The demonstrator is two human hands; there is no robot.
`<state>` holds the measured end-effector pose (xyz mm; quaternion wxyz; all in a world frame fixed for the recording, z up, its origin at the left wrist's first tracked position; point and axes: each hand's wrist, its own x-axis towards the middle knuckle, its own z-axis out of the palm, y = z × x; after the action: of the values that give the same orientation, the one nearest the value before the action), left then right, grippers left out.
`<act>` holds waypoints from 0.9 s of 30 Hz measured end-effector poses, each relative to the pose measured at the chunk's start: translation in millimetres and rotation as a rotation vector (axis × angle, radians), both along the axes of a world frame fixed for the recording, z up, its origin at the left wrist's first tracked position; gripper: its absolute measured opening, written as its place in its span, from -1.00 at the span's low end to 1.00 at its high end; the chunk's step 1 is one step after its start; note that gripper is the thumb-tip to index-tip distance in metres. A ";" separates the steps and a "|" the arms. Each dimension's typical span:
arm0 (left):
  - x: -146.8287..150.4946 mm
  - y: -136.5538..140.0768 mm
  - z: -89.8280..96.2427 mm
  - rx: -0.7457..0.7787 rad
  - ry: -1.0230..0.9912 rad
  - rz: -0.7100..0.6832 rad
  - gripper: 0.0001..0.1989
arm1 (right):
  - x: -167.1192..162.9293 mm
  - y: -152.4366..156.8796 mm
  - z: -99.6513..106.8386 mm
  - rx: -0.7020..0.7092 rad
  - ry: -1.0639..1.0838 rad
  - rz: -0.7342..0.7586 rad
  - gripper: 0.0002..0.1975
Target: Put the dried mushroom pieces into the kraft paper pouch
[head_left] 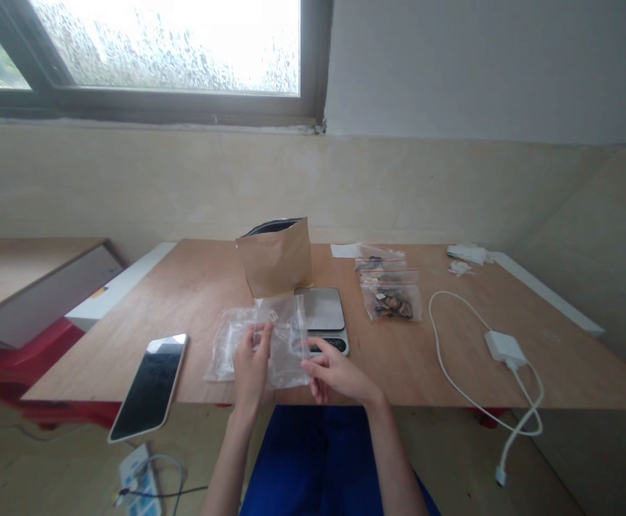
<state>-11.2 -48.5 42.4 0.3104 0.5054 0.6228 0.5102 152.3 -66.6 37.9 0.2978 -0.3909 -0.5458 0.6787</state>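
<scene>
A clear plastic zip bag [285,362] with a small white label is stretched between my hands above the table's front part. My left hand [252,358] has its fingers bent and pinched on the bag's face. On the bag's right edge, the one with the zip strip, my right hand [337,370] closes thumb and fingers. More clear bags [220,351] lie flat under and left of my left hand. Just behind the held bag is a kitchen scale [323,309], its display partly covered by my right fingers. A brown paper pouch [276,261] stands open-topped behind it.
Filled zip bags [393,304] with dark dried pieces lie right of the scale. A tablet [151,387] overhangs the front left edge. A white charger [506,348] with its cable lies at right. Crumpled white scraps [468,254] sit at the back right.
</scene>
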 end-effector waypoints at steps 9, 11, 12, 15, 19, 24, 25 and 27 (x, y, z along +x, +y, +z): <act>-41.8 16.8 3.0 -0.102 0.153 0.112 -0.52 | 63.6 28.3 -13.0 0.471 -0.294 -0.596 -0.71; -53.8 22.1 -1.8 -0.196 0.253 0.126 -0.50 | 84.0 44.1 -22.8 0.690 -0.558 -0.821 -0.74; -58.2 24.6 -4.8 -0.241 0.330 0.145 -0.49 | 93.0 51.6 -27.5 0.752 -0.709 -0.899 -0.73; -63.4 30.5 -13.5 -0.219 0.591 0.246 -0.40 | 112.2 68.7 -38.6 0.787 -1.085 -0.957 -0.61; -53.9 29.6 -19.3 -0.006 0.763 0.363 -0.34 | 118.5 75.9 -45.3 0.732 -1.330 -0.905 -0.55; -35.6 18.1 -32.8 0.011 0.824 0.011 -0.52 | 112.0 70.0 -39.1 0.725 -1.385 -0.934 -0.67; -34.3 16.6 -37.7 -0.032 0.850 -0.069 -0.54 | 111.3 67.7 -36.8 0.711 -1.372 -0.933 -0.70; -35.7 15.7 -47.5 -0.117 0.882 -0.181 -0.53 | 111.1 61.6 -32.1 0.693 -1.314 -0.938 -0.74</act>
<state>-46.8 -32.8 -5.2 0.0870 0.7085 0.6766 0.1808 263.3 -5.0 5.8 0.2737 -0.7740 -0.5654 -0.0799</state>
